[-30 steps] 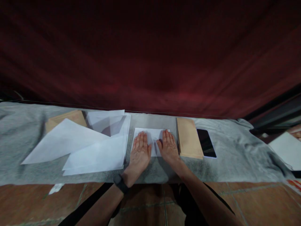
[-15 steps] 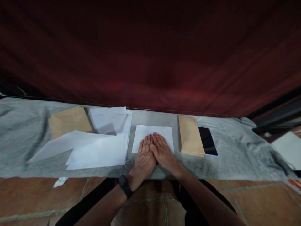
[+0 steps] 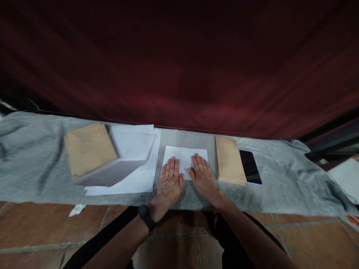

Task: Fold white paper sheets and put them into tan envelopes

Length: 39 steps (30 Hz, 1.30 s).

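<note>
A folded sheet of white paper lies flat on the grey cloth in front of me. My left hand rests flat on its left part, fingers stretched out. On the right part lies my right hand, also flat with its thumb apart. A gap of paper shows between the two hands, and their palms hide the near edge in places. Neither hand grips anything.
Loose white sheets lie at the left, partly under brown envelopes. More brown envelopes are stacked at the right, beside a dark phone. A grey cloth covers the long surface; a dark red curtain hangs behind.
My hands, side by side and touching before, have slid apart to left and right across the paper. At the left, the raised corner of a loose sheet has shifted and uncovered more of the envelopes.
</note>
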Available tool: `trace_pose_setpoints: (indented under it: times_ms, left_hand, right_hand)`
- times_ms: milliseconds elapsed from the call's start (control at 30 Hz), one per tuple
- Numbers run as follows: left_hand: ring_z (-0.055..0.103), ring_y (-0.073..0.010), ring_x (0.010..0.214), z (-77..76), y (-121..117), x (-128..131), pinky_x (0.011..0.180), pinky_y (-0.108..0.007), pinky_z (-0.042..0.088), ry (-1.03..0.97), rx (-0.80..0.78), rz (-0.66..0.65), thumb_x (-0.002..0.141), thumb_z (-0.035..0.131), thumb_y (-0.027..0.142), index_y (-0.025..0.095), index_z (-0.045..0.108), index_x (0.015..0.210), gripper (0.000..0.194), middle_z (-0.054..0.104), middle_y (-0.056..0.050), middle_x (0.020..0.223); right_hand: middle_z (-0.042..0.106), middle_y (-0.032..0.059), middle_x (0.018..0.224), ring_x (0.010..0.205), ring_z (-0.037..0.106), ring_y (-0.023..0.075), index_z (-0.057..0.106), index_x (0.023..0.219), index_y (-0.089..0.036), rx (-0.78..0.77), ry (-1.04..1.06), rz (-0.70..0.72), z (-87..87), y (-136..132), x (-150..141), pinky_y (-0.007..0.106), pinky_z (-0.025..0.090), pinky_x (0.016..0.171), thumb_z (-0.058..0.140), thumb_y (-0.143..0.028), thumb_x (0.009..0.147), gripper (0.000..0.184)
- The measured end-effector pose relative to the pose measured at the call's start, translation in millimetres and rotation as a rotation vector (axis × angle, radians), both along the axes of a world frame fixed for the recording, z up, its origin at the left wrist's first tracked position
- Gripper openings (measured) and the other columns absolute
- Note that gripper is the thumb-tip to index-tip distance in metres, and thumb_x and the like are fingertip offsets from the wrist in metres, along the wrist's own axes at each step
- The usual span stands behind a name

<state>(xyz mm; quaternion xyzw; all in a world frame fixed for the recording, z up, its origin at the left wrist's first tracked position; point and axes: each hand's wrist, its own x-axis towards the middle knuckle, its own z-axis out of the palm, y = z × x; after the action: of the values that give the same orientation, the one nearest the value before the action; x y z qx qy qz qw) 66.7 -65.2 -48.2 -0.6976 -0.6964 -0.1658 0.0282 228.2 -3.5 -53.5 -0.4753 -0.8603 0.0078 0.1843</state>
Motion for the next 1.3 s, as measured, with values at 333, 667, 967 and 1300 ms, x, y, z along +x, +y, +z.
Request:
trace_pose_setpoints:
  times_ms: [333, 667, 967, 1300]
  left_hand:
    - [0.022, -0.0285, 0.153, 4.0, -0.1, -2.3, 0.124, -0.048, 0.026, -0.027, -0.029, 0.030, 0.099, 0.035, 0.027, 0.001, 0.032, 0.153, 0.060, 0.031, -0.022, 0.161]
    - [0.022, -0.0292, 0.153, 18.3, 1.5, -2.7, 0.125, -0.049, 0.025, -0.016, -0.065, 0.050, 0.099, 0.033, 0.024, -0.001, 0.031, 0.153, 0.060, 0.031, -0.023, 0.161]
    - [0.016, -0.0252, 0.155, 23.3, 11.8, 9.7, 0.126, -0.047, 0.023, 0.015, 0.001, -0.196, 0.097, 0.033, 0.019, 0.002, 0.028, 0.155, 0.060, 0.028, -0.019, 0.164]
    - [0.029, -0.0236, 0.151, 14.3, 16.8, 6.0, 0.126, -0.043, 0.023, 0.045, -0.090, -0.237, 0.100, 0.031, 0.024, 0.006, 0.038, 0.151, 0.055, 0.038, -0.016, 0.160]
  right_hand:
    - [0.035, 0.0211, 0.160, 0.149, 0.032, 0.0307, 0.033, 0.155, -0.004, 0.019, -0.007, -0.081, -3.0, 4.9, 10.3, 0.050, 0.029, 0.120, 0.036, -0.045, 0.105, 0.065]
    - [0.033, 0.0224, 0.161, 0.150, 0.029, 0.0331, 0.027, 0.157, -0.005, 0.012, 0.062, -0.128, -5.0, 4.9, 14.1, 0.056, 0.029, 0.119, 0.035, -0.040, 0.105, 0.063]
    - [0.027, 0.0129, 0.165, 0.153, 0.022, 0.0250, 0.028, 0.159, -0.012, -0.130, 0.049, 0.033, 6.3, -2.3, -5.8, 0.050, 0.025, 0.123, 0.028, -0.031, 0.105, 0.057]
    - [0.031, 0.0102, 0.164, 0.150, 0.030, 0.0287, 0.040, 0.154, -0.016, -0.108, -0.056, 0.003, 8.7, -2.0, -5.0, 0.049, 0.025, 0.122, 0.031, -0.035, 0.106, 0.053]
